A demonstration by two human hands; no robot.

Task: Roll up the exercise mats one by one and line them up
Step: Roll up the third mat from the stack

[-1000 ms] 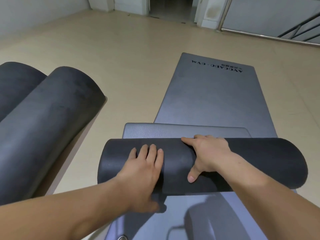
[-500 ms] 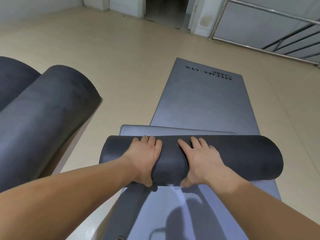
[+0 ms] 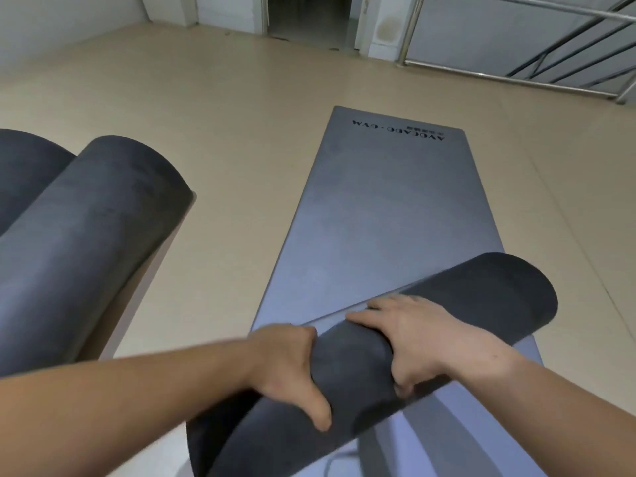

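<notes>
A dark grey rolled mat [image 3: 475, 297] lies slanted across a flat grey mat [image 3: 389, 208] that has black lettering at its far end. The roll's right end points up and away; its left end is lower, near me. My left hand [image 3: 289, 366] grips the roll from the left of its middle. My right hand [image 3: 409, 335] grips it just to the right, fingers over the top. Two other rolled dark mats [image 3: 86, 235] lie side by side at the left.
The floor [image 3: 223, 115] is beige and smooth around the mats. A doorway [image 3: 309, 15] opens at the far wall. A metal railing [image 3: 550, 46] runs along the far right. The two rolled mats at the left rest on a light raised surface.
The roll has turned from lying square across the flat mat to a slant, right end farther away. Both hands have closed around its middle. The folded mat edge behind the roll is gone from sight.
</notes>
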